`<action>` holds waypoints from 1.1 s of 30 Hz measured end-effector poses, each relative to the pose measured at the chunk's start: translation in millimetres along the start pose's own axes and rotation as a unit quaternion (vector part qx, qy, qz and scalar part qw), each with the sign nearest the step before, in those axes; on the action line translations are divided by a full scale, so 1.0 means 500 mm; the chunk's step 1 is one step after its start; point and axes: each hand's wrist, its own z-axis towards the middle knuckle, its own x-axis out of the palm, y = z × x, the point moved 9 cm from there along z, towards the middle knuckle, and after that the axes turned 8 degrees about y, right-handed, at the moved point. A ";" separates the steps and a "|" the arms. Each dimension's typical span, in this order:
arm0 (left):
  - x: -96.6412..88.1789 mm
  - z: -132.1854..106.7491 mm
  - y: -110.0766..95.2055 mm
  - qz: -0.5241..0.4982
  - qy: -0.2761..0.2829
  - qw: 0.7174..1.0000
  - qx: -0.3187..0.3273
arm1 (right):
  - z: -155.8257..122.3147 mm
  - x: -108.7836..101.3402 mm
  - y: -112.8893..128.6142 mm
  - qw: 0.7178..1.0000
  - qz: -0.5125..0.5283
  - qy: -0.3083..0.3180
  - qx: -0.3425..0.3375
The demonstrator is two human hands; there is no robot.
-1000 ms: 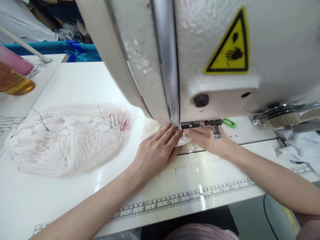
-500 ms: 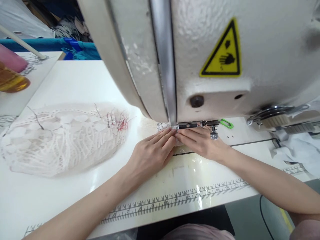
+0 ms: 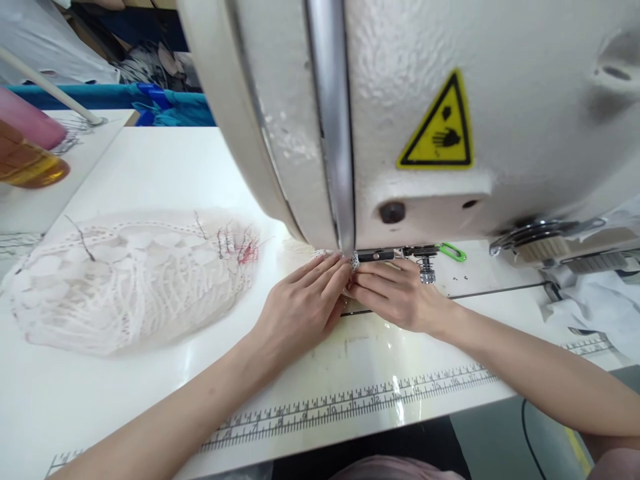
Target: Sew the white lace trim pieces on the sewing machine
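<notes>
My left hand (image 3: 306, 297) lies on the sewing machine bed with its fingers stretched out flat, fingertips beside the needle area. Under and between the fingertips shows a small piece of white fabric with dark specks (image 3: 355, 261), mostly hidden. My right hand (image 3: 397, 293) is closed, its bent fingers gripping the near edge of this fabric just right of the left hand. The sewing machine head (image 3: 410, 107) hides the needle and presser foot. A black bar-shaped attachment (image 3: 376, 256) runs just above the right fingers.
White lace fabric with loose threads (image 3: 135, 287) lies on the left of the table. A green clip-like piece (image 3: 453, 252) is behind my right hand. A ruler strip (image 3: 340, 408) follows the front edge. A pink cone (image 3: 35, 120) and amber container (image 3: 30, 160) stand far left.
The right hand has shifted slightly towards me and its fingers are more bent. Less of the speckled fabric shows beyond the left fingertips. The camera view has shifted a little.
</notes>
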 end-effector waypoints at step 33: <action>0.012 0.003 -0.002 0.027 0.017 0.999 -0.020 | -0.016 -0.033 -0.027 0.991 -0.128 0.017 0.038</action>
